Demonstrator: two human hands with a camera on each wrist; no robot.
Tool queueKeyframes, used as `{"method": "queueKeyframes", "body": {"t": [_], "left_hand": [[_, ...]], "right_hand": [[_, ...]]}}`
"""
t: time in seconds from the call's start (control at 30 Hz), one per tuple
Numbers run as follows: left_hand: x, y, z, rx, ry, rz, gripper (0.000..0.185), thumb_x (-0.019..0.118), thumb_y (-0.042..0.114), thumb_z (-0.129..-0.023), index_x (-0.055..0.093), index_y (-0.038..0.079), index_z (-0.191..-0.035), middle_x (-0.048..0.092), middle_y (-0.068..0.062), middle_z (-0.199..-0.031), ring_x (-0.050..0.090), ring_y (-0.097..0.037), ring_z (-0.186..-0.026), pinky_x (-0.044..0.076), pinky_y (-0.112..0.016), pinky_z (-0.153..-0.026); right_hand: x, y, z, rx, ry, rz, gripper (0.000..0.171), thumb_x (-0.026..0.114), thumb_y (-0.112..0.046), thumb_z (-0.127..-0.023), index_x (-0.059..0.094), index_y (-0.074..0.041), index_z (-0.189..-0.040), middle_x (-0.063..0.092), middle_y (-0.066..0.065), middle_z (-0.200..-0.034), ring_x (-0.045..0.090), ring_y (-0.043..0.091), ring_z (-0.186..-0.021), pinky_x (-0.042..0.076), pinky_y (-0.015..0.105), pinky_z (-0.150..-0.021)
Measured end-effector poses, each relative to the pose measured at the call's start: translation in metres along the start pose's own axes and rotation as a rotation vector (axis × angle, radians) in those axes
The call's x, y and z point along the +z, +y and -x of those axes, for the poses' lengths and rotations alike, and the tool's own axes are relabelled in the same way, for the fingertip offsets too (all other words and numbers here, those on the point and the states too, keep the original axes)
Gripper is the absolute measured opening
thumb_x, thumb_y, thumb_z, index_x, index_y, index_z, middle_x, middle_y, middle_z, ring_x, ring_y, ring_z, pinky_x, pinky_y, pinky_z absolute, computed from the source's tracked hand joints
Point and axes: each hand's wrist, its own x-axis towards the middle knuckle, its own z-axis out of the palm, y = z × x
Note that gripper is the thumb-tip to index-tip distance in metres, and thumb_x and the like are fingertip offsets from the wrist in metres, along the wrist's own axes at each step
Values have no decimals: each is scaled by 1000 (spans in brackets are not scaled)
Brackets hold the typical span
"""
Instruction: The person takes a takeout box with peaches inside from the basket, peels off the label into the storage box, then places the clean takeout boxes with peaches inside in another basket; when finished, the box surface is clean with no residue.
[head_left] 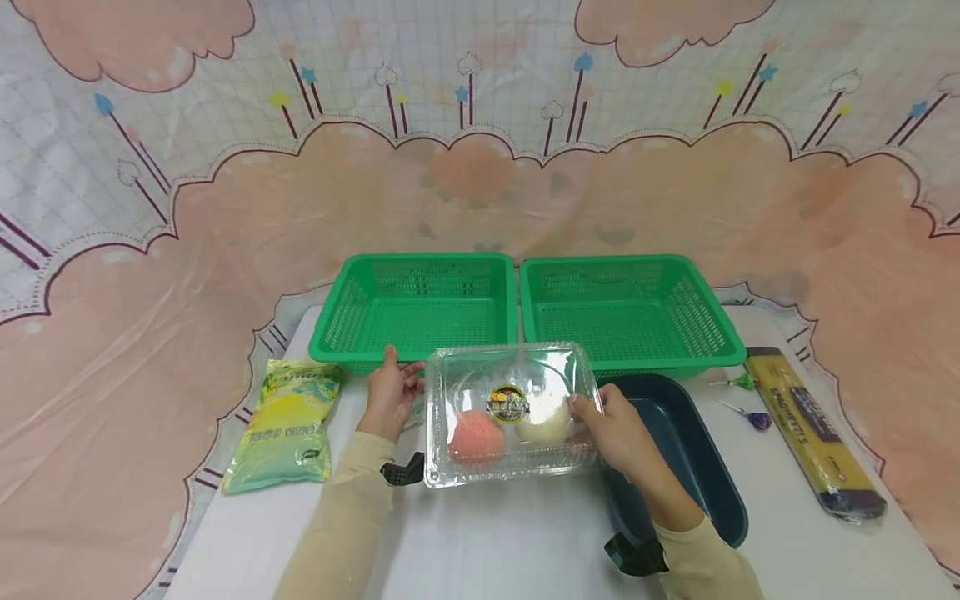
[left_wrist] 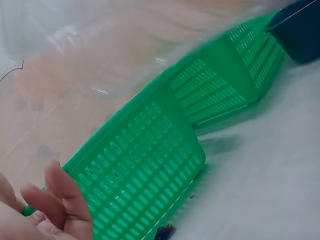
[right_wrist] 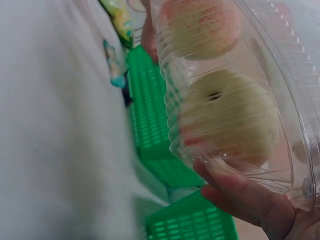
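My right hand point(head_left: 618, 425) grips the right side of a clear plastic clamshell box point(head_left: 465, 367), thumb on the lid. Inside lie two peaches, one pink point(head_left: 477, 437) and one pale point(right_wrist: 227, 117); a round dark label is on the lid. The box hangs above the table, tilted toward the head camera. Left of the box, my left hand point(head_left: 390, 396) is by the front rim of the left green basket point(head_left: 412, 354), thumb up and fingers loosely bent. Its fingers point(left_wrist: 67, 195) overlap the basket edge in the left wrist view and hold nothing visible.
A second green basket point(head_left: 637, 367) stands alongside the first. Under my right arm sits a dark blue tray point(head_left: 723, 500). A yellow-green bag point(head_left: 288, 425) lies at left; two lollipops, green point(head_left: 744, 381) and purple point(head_left: 759, 420), and a spaghetti pack point(head_left: 813, 433) lie at right.
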Motion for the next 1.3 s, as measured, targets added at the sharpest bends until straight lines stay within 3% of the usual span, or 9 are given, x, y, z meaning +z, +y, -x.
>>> {"method": "queueKeyframes", "body": {"t": [0.47,0.7,0.87,1.1,1.3], "left_hand": [[-4,1,-2,-3,-39,-33,42,31,44,-113,45,5,-115,65,1,-74,45,-6,-58,47,-19,-60],[-5,0,-1,-10,-43,-47,43,30,44,-114,44,4,-120,64,2,-77,47,-6,-60,48,-19,-62],[-6,2,-1,13,-61,-53,41,30,44,-114,45,6,-113,65,4,-74,46,-6,-60,48,-19,-62],[-8,3,-2,24,-74,-83,44,29,46,-113,45,5,-119,65,5,-74,45,-7,-62,49,-20,-65],[-7,-2,-1,25,-65,-96,43,28,45,-113,44,5,-118,65,5,-73,46,-6,-60,49,-20,-63]], "right_hand": [[12,26,6,52,51,21,27,55,-23,-109,47,2,-104,71,25,-110,79,30,-83,63,38,-72],[15,30,7,58,91,155,33,56,-28,-108,46,3,-108,70,22,-93,72,21,-70,48,33,-55],[20,30,9,53,116,169,34,58,-28,-107,45,3,-108,69,21,-88,71,22,-70,46,33,-54],[29,31,11,41,114,193,32,58,-25,-105,46,5,-108,67,17,-84,69,22,-68,47,33,-55],[26,31,1,89,87,270,48,52,-27,-108,41,16,-124,61,17,-78,62,23,-64,48,36,-55]]}}
